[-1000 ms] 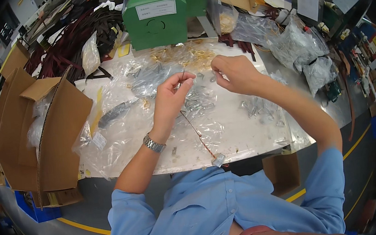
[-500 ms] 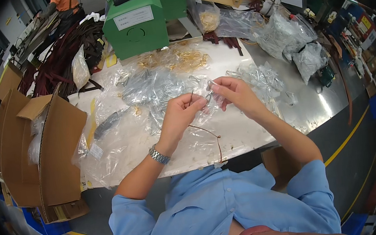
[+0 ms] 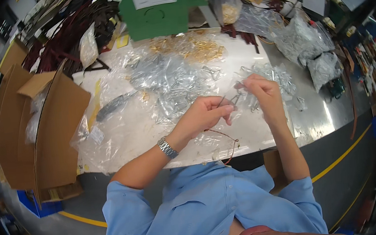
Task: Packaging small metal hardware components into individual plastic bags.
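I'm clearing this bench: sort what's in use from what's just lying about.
In use: left hand and right hand holding a metal clip; clip pile; brown cord.
Lying about: green box; cardboard box; gold parts; bagged parts.

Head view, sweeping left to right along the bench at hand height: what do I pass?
Open cardboard box → clear plastic bag → left hand → small metal clip → right hand → crumpled bags of silver parts.
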Demonstrator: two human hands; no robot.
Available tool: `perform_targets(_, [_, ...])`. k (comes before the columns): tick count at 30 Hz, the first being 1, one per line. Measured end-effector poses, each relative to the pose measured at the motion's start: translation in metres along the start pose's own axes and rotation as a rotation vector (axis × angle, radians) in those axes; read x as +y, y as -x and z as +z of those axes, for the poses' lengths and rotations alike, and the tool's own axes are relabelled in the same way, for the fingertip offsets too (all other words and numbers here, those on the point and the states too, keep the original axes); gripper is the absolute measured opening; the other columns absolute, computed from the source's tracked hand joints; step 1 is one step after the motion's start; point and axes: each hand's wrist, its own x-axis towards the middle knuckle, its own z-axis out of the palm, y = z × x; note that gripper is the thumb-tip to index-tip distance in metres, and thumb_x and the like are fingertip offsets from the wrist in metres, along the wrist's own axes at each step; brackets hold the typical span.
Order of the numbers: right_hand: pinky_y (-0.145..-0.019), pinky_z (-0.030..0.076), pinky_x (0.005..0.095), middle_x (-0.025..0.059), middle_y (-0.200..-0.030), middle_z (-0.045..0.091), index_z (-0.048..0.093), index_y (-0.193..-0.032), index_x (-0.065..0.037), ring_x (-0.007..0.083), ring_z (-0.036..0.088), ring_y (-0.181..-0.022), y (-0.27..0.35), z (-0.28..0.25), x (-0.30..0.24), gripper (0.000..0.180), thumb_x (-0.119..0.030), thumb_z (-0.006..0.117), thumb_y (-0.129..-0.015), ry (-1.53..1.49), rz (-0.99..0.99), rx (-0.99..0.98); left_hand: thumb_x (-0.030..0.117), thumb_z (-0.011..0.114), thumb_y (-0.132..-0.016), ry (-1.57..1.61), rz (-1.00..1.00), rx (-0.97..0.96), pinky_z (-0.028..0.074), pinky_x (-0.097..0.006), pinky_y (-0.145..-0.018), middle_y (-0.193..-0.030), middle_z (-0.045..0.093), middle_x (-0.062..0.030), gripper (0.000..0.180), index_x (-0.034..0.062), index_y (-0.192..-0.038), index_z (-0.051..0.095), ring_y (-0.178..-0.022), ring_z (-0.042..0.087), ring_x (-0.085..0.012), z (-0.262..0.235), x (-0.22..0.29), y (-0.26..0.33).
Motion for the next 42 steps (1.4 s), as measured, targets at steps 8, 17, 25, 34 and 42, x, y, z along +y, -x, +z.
perform_targets(8, [-0.086, 0.051, 0.0289, 0.0002, -0.100, 0.073, 0.076, -0.121, 0.000, 0.0091, 0.061, -0.088, 0.033, 0.035, 0.009, 0.031, -0.024, 0.063, -0.108, -0.664, 0.284, 0.378, 0.022, 0.067, -0.104, -0.087, -0.056, -0.010, 0.029, -0.019, -0.047, -0.079, 0.072, 0.0000, 0.021, 0.0021, -0.109, 0.074, -0.053, 0.039, 0.0009, 0.002, -0.004, 0.002])
perform_targets(17, [-0.096, 0.055, 0.0332, 0.0122, -0.118, 0.076, 0.070, -0.127, 0.006, 0.0158, 0.072, -0.104, 0.057, 0.045, 0.012, 0.042, -0.030, 0.055, -0.111, -0.547, 0.367, 0.162, 0.022, 0.068, -0.104, -0.361, -0.008, 0.007, 0.034, -0.020, -0.055, -0.080, 0.073, 0.0051, 0.019, 0.0060, -0.096, 0.076, -0.062, 0.043, 0.0015, 0.013, 0.002, 0.006])
perform_targets(25, [-0.096, 0.057, 0.0360, 0.0179, -0.120, 0.075, 0.070, -0.123, 0.007, 0.0228, 0.074, -0.104, 0.065, 0.038, 0.026, 0.042, -0.030, 0.055, -0.111, -0.556, 0.450, 0.217, 0.017, 0.072, -0.101, -0.301, -0.049, -0.124, 0.039, -0.019, -0.059, -0.084, 0.073, 0.0045, 0.015, 0.0030, -0.102, 0.077, -0.065, 0.049, 0.0006, 0.007, 0.000, 0.005])
perform_targets(34, [-0.098, 0.059, 0.0353, 0.0232, -0.119, 0.075, 0.068, -0.124, 0.008, 0.0265, 0.075, -0.110, 0.058, 0.022, 0.014, 0.048, -0.036, 0.056, -0.111, -0.689, 0.367, 0.375, 0.011, 0.071, -0.100, -0.260, 0.041, 0.028, 0.035, -0.019, -0.051, -0.091, 0.076, -0.0034, 0.018, -0.0010, -0.112, 0.075, -0.056, 0.043, -0.0001, 0.011, 0.001, 0.008])
perform_targets(42, [-0.101, 0.058, 0.0370, 0.0230, -0.121, 0.075, 0.064, -0.130, 0.008, 0.0253, 0.074, -0.111, 0.062, 0.038, 0.018, 0.049, -0.036, 0.054, -0.112, -0.713, 0.393, 0.362, 0.014, 0.065, -0.104, -0.154, 0.066, 0.193, 0.031, -0.018, -0.047, -0.097, 0.080, -0.0082, 0.023, -0.0012, -0.119, 0.075, -0.053, 0.041, 0.0010, 0.017, 0.006, 0.006])
